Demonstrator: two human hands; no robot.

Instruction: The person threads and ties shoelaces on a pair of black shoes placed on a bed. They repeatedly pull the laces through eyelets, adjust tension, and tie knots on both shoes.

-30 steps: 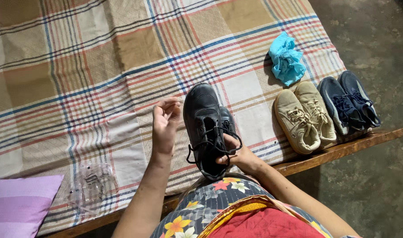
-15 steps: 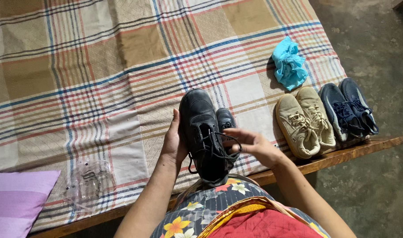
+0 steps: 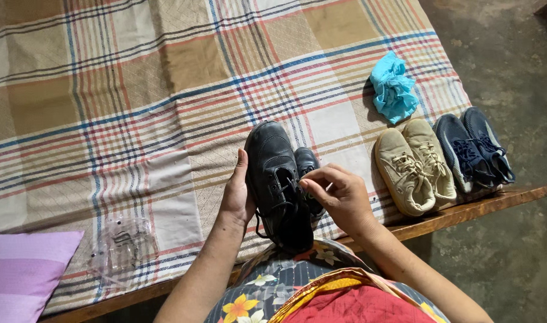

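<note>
2 hands on black shoe point(image 3: 276, 179): left hand point(image 3: 237, 194) cups side, right hand point(image 3: 339, 197) fingers pinch lace point(image 3: 291, 186).

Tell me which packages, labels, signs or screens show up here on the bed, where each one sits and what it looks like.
Clear plastic packet: lies flat on the plaid bedcover near the lower left, beside the purple pillow; crumpled, see-through, with small dark bits inside.
No labels, signs or screens can be made out.
</note>
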